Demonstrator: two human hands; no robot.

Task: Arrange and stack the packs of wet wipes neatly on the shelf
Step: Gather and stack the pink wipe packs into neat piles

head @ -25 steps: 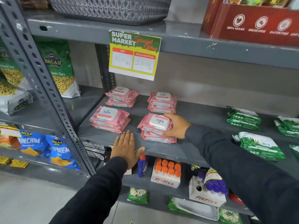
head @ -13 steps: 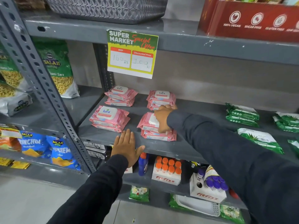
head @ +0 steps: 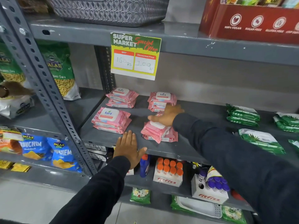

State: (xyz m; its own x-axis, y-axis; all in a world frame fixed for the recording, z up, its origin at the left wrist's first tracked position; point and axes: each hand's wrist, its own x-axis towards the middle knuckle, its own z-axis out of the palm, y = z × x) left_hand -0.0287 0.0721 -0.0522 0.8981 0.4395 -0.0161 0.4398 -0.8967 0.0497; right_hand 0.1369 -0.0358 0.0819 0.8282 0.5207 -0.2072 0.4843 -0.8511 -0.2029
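Under the right hand [head: 166, 116], seemingly touching: front-right wipes stack [head: 159, 133].

We are looking through a single head-worn camera, facing forward and tilting down at the grey shelf [head: 161, 147], close enough that both sleeves are entering from the bottom edge. The price sign [head: 135, 56] is hanging just above the frame's middle. Left of the sign, a slotted upright [head: 48, 94] is slanting with the wide lens; below it, lower tiers are showing.
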